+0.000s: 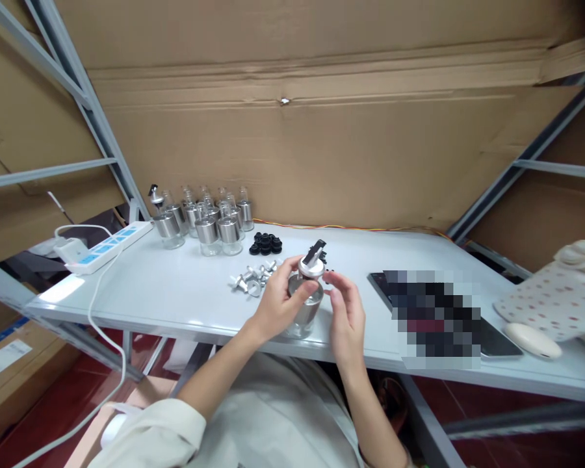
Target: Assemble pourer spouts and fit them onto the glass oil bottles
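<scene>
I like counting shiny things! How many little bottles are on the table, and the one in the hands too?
About 10: one bottle held in the left hand, and roughly nine in the bottle cluster at the table's back left. Some overlap, so more may be hidden.

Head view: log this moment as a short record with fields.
left hand: wraps the glass bottle with the fingers, just above the table edge
right hand: fingertips at the bottle's silver cap with black spout
behind hands: loose silver fittings, black rings
back left: cluster of capped bottles
far left: power strip
right: white mouse
surface: white table
</scene>
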The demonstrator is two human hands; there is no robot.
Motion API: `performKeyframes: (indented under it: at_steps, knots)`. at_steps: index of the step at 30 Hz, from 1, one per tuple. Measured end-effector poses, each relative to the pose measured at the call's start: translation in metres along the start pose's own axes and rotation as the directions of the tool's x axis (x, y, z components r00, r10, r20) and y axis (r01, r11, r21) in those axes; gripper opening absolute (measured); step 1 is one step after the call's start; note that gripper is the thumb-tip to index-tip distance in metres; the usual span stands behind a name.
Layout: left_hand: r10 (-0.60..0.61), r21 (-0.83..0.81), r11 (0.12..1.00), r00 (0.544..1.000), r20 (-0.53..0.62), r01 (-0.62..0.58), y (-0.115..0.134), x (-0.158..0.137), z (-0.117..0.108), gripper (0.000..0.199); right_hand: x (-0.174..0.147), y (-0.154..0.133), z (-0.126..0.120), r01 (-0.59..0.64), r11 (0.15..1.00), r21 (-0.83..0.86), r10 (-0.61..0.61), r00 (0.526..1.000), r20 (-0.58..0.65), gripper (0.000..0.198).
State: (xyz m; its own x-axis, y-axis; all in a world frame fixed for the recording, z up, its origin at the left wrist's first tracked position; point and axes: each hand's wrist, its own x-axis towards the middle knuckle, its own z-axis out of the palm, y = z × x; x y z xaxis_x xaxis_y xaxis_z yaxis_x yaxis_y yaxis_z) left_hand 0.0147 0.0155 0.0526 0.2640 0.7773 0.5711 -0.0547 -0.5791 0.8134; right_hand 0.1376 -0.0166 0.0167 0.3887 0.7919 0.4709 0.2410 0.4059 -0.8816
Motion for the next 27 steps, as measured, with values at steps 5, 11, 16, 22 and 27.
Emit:
performKeyframes:
  at_steps: [5, 11, 16, 22, 27]
  knots:
    - [-0.006, -0.023, 1.0, 1.0, 0.01, 0.006, 0.005, 0.005, 0.002, 0.041, 0.022, -0.036, 0.0, 0.187, 0.982, 0.001, -0.182, 0.954, 0.239, 0.042]
    - [0.005, -0.145, 0.989, 0.998, 0.065, 0.004, -0.001, 0.004, 0.01, 0.045, 0.034, -0.056, 0.006, 0.212, 0.971, 0.111, -0.238, 0.894, 0.379, 0.03]
    - [0.11, 0.024, 0.994, 0.992, -0.069, -0.108, -0.014, -0.001, 0.018, 0.043, 0.033, -0.057, 0.007, 0.2, 0.968, 0.15, -0.246, 0.867, 0.433, 0.028]
    - [0.138, 0.072, 0.989, 0.983, -0.12, -0.13, -0.013, 0.001, 0.022, 0.039, 0.034, -0.06, 0.007, 0.347, 0.928, 0.137, -0.373, 0.85, 0.373, 0.021]
    - [0.151, 0.003, 0.988, 0.982, -0.111, -0.152, -0.011, 0.004, 0.025, 0.039, 0.036, -0.06, 0.008, 0.49, 0.863, 0.122, -0.503, 0.812, 0.295, 0.016]
